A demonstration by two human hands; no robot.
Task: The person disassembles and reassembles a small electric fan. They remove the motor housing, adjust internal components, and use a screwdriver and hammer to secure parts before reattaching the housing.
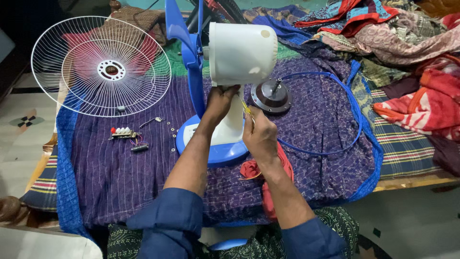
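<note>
A table fan with a white motor housing (242,50), blue blades (187,48) and a blue and white base (218,153) stands on a purple quilt (120,172). My left hand (220,101) grips the white neck just below the housing. Close beside it, my right hand (259,134) holds a thin yellow-handled screwdriver (245,106), whose tip points up toward the underside of the housing. Both blue sleeves reach in from the bottom edge.
A white wire fan guard (100,67) lies at the left. A small switch board with wires (123,134) and loose screws lie near it. A round metal motor part (271,96), a blue ring (352,115) and a red cloth (268,182) are at the right. Piled clothes fill the far right.
</note>
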